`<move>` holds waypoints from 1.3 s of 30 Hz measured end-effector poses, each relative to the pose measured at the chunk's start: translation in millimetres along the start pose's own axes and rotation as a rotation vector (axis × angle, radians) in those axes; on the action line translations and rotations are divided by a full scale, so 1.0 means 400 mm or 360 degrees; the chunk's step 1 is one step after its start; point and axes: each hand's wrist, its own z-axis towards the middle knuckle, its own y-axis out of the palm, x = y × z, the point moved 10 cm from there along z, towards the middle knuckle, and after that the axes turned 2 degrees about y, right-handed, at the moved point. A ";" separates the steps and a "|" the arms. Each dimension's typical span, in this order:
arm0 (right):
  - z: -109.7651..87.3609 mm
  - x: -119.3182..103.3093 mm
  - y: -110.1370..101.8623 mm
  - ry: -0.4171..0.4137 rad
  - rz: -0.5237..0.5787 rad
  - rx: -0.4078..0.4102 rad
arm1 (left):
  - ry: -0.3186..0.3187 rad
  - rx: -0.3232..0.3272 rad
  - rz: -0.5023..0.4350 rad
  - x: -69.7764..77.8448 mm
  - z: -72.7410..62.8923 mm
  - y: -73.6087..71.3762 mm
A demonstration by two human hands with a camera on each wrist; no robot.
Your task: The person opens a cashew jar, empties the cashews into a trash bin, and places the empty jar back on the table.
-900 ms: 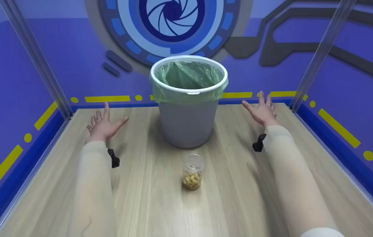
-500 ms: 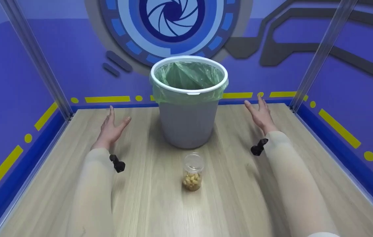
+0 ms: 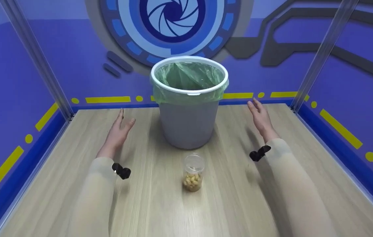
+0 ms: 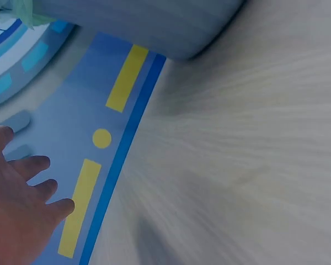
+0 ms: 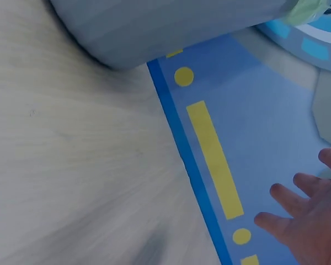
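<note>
My left hand hovers over the table to the left of a grey trash can, its fingers extended and nothing held. On the can's other side my right hand is likewise in the air with fingers stretched out, touching nothing. A green bag lines the can and folds over outside below the white rim. In front of the can a small clear jar stands upright, partly filled with pale yellow, nut-like pieces. Both wrist views catch the fingers spread apart and the can's lower side.
The light wooden table carries the can and the jar. Blue printed panels with yellow marks close off the back and both sides. Metal posts stand at the rear corners. Each wrist wears a black camera mount.
My left hand has moved right and nearer, turning so its fingers overlap. The right hand has drawn slightly back and inward. The can and jar stay where they were.
</note>
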 end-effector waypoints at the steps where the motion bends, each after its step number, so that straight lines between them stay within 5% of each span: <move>1: -0.002 0.000 0.002 -0.0001 0.0030 0.0004 | 0.0010 0.0002 -0.0014 0.002 -0.003 0.003; 10: -0.064 -0.007 0.031 0.0081 0.0370 -0.0048 | 0.0161 0.0026 -0.0160 0.024 -0.042 0.044; 16: -0.082 0.030 0.051 0.0022 0.0522 -0.0058 | 0.0230 0.0055 -0.0281 0.040 -0.077 0.073; 28: -0.152 0.048 0.091 -0.0059 0.0685 -0.0117 | 0.0323 0.0052 -0.0498 0.063 -0.136 0.128; 39: -0.174 0.045 0.122 -0.0045 0.0741 -0.0131 | 0.0382 -0.0053 -0.0514 0.096 -0.154 0.172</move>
